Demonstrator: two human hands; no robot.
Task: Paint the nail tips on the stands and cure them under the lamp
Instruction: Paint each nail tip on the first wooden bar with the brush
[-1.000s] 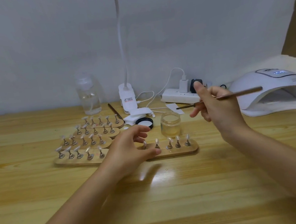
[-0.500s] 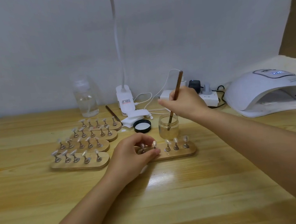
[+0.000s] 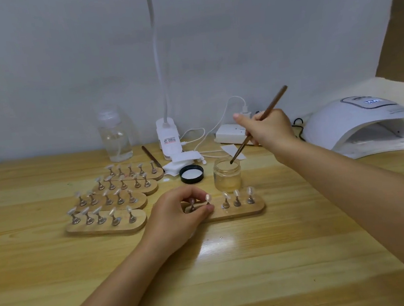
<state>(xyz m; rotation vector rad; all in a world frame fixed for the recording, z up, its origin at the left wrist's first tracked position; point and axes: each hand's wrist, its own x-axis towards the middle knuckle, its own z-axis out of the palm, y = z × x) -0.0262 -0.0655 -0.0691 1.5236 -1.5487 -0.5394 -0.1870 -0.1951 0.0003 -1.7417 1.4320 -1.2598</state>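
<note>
Stand (image 3: 237, 210) w/ nail tips (image 3: 236, 193) under left hand (image 3: 175, 216), below right hand (image 3: 268, 127).

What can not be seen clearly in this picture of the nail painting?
- Head view: the left hand covers the left end of the near stand, so its grip there is unclear.
- The brush tip sits inside the jar; whether it touches the gel is hidden.
- The curing lamp display is too blurred to read.
- The desk lamp head is cut off by the top edge.

Right hand (image 3: 266, 127) dips brush (image 3: 257, 124), seemingly, into jar (image 3: 227, 175)
</note>
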